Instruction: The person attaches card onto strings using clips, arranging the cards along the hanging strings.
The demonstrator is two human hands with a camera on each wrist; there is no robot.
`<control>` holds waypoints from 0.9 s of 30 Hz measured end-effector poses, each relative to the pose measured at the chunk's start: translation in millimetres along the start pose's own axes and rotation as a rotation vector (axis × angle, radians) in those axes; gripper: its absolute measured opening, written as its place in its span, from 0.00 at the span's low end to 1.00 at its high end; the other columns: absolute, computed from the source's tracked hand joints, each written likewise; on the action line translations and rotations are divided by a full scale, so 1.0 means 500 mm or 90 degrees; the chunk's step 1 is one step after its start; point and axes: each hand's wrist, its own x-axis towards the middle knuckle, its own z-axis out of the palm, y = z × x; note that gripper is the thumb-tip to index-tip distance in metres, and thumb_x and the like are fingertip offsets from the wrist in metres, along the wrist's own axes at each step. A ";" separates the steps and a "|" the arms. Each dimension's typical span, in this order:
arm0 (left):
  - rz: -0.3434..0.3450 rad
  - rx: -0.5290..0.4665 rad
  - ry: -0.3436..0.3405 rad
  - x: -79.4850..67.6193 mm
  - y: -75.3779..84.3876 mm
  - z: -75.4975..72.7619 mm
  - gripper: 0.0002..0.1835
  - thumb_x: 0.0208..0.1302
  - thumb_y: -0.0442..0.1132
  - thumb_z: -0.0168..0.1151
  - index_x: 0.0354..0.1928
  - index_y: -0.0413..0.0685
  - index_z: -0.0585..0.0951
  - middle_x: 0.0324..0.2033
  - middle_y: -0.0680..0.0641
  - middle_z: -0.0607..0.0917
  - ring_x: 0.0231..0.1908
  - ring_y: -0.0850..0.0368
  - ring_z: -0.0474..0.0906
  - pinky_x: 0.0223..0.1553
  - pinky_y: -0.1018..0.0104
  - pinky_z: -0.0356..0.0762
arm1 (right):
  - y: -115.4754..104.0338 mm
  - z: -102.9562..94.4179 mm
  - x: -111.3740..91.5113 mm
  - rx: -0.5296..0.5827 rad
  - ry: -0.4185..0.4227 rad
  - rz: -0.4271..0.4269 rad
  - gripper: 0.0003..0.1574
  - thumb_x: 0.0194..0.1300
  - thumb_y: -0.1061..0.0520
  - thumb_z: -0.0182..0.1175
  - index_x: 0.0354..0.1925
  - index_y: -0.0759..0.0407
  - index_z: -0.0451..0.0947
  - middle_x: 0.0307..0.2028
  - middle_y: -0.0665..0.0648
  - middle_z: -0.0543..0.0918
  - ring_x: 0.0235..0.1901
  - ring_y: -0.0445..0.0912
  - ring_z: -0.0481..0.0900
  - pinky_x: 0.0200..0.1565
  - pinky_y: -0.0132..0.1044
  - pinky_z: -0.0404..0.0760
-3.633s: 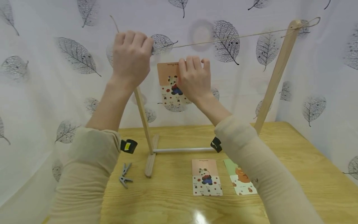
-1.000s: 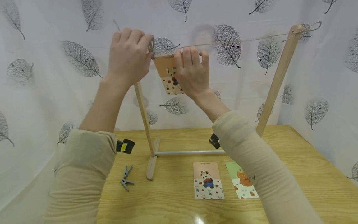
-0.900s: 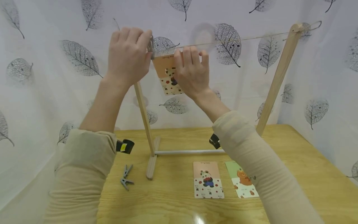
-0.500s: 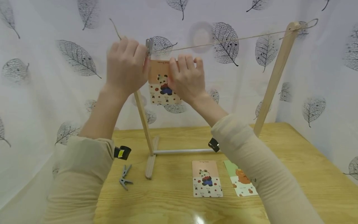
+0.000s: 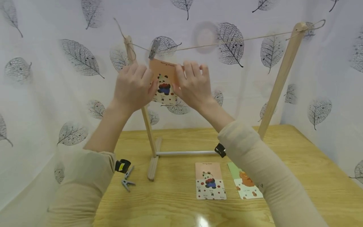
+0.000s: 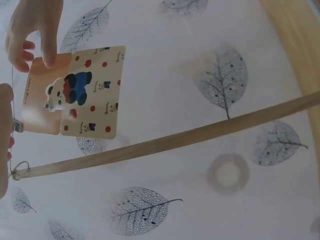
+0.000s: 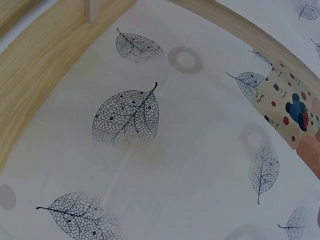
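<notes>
Hanging at left from a clip [image 5: 154,48] on the cord [image 5: 266,36], the panda card [image 5: 164,81] looks light, easily creased — best pinched by an edge, as the right hand [image 5: 196,84] pinches it — while the loosely curled left hand [image 5: 133,87] apparently holds nothing

- Upper card [image 5: 164,85] between left grip [image 5: 131,86] and right grip [image 5: 195,83]: orange over red-dotted cream, panda print in red and blue.
- Clip [image 5: 154,48] above the grips: silver-grey.
- Below the right grip: panda card [image 5: 210,181], pink over white; bear card [image 5: 246,181], green over white.
- Table [image 5: 161,205] beneath: yellow-brown woodgrain.
- Backdrop [image 5: 249,83] behind: white, black leaf prints.
</notes>
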 end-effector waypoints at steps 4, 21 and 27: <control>-0.005 0.003 -0.016 -0.020 0.003 0.007 0.11 0.57 0.39 0.57 0.26 0.38 0.71 0.21 0.41 0.74 0.23 0.43 0.70 0.22 0.55 0.66 | -0.003 0.000 -0.014 0.008 0.012 -0.006 0.27 0.57 0.44 0.56 0.46 0.63 0.70 0.40 0.62 0.73 0.39 0.54 0.69 0.41 0.48 0.64; -0.015 -0.005 -0.052 -0.094 0.014 0.003 0.14 0.57 0.44 0.57 0.26 0.37 0.71 0.22 0.40 0.76 0.23 0.42 0.72 0.24 0.54 0.66 | -0.007 -0.035 -0.104 0.060 0.017 -0.018 0.27 0.53 0.45 0.58 0.45 0.63 0.70 0.40 0.62 0.73 0.40 0.56 0.70 0.40 0.49 0.66; -0.016 -0.015 -0.054 -0.127 0.019 0.004 0.16 0.56 0.45 0.56 0.27 0.36 0.72 0.23 0.39 0.77 0.24 0.41 0.73 0.24 0.53 0.67 | 0.004 -0.048 -0.158 0.087 -0.023 -0.023 0.28 0.53 0.45 0.59 0.45 0.64 0.70 0.39 0.63 0.73 0.40 0.56 0.70 0.39 0.49 0.66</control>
